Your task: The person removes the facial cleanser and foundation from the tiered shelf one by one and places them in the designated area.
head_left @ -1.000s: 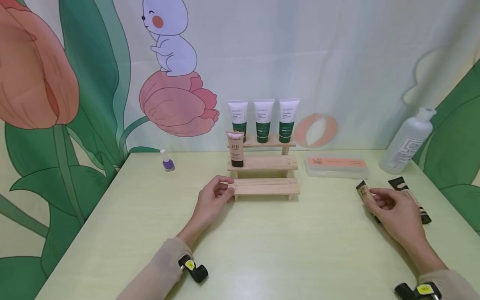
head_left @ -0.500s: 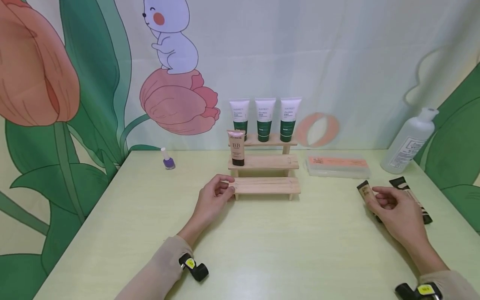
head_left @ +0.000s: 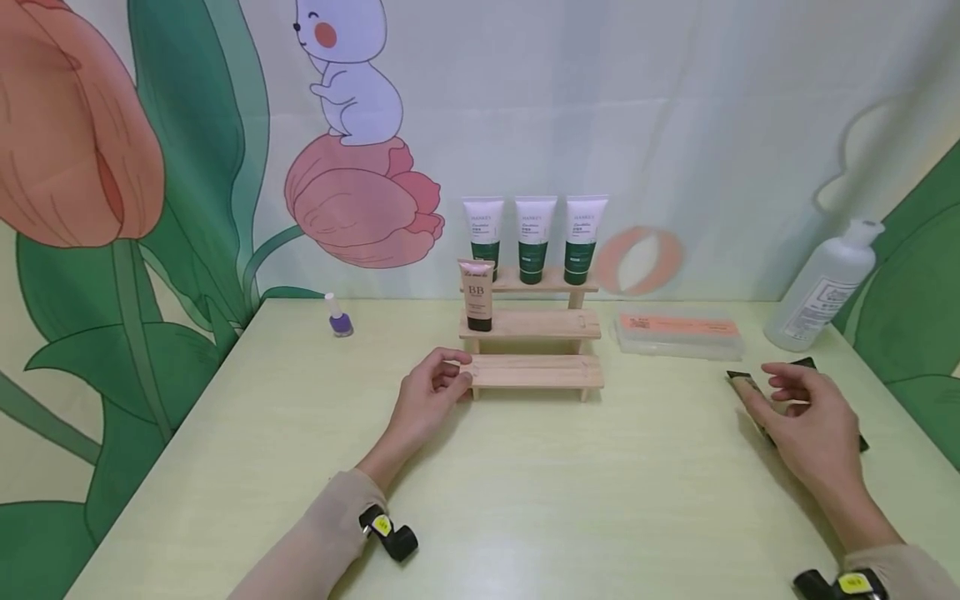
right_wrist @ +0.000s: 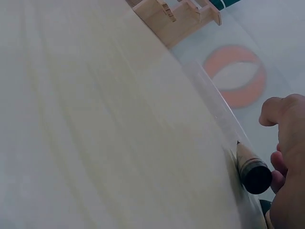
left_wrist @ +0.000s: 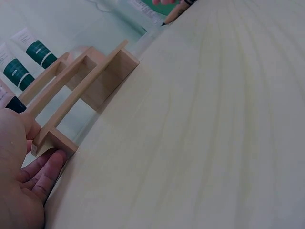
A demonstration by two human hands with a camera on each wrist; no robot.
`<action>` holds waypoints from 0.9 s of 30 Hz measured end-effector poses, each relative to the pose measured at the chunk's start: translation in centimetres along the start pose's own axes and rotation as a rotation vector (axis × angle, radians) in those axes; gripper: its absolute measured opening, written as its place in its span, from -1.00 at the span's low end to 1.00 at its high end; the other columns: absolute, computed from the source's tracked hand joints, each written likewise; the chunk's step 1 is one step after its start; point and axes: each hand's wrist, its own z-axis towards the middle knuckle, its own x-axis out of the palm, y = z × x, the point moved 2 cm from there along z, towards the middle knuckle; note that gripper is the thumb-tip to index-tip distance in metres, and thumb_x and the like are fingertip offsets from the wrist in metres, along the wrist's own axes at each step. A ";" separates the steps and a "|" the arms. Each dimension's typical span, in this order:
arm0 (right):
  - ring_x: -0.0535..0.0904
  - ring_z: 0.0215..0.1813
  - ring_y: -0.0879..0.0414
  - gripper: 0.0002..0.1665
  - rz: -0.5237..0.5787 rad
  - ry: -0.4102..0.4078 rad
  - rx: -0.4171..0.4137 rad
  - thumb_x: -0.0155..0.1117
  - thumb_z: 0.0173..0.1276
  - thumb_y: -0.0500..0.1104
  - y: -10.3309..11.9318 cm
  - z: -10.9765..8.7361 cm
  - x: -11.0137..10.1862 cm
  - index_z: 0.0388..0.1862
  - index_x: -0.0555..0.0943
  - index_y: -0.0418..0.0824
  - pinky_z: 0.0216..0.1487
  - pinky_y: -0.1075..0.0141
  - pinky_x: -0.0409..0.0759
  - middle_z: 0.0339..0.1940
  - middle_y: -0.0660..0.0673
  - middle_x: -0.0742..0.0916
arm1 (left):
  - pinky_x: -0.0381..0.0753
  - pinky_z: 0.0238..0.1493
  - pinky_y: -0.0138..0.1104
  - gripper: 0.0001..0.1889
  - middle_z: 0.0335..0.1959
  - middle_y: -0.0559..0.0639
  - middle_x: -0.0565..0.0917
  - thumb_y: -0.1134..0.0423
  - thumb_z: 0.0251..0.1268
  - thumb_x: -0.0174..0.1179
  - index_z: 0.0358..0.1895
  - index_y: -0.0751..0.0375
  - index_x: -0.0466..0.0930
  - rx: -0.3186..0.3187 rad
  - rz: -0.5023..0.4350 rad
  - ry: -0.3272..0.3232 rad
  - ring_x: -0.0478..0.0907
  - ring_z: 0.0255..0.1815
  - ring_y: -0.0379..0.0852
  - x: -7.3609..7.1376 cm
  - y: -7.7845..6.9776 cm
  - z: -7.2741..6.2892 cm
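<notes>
My left hand [head_left: 427,396] holds the left end of the lowest step of a small three-tier wooden stand [head_left: 536,372]. In the left wrist view its fingers [left_wrist: 50,171] lie against the end of that step. A beige BB cream tube [head_left: 477,296] with a black cap stands on the middle step, at the left. Several white-and-green tubes [head_left: 532,242] stand on the top step. At the right, my right hand [head_left: 821,433] is over a beige tube [right_wrist: 250,167] with a black cap, fingers parted; whether they touch it is unclear. A second dark tube [head_left: 864,443] is mostly hidden behind that hand.
A purple nail polish bottle [head_left: 341,321] stands at the left rear of the table [head_left: 555,508]. Right of the stand lies a flat translucent case [head_left: 678,335] with an orange label. A white bottle [head_left: 825,287] stands near the back right corner, by the printed curtain [head_left: 675,100].
My right hand has shifted slightly to the right, its index finger farther from the thumb. The beige tube beneath it has turned. My left hand stays at the stand; the view has drifted slightly.
</notes>
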 end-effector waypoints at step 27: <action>0.77 0.15 0.17 -0.37 0.473 -0.018 -0.175 0.50 0.46 -0.35 11.2 2.0 4.2 0.47 0.59 -0.18 -0.06 0.57 0.72 0.21 -0.04 0.74 | 0.81 -0.08 -0.33 -0.78 -0.09 0.10 0.73 0.28 0.63 0.33 0.21 0.08 0.71 -0.003 0.029 0.004 0.70 -0.15 -0.05 0.0 0.1 0.0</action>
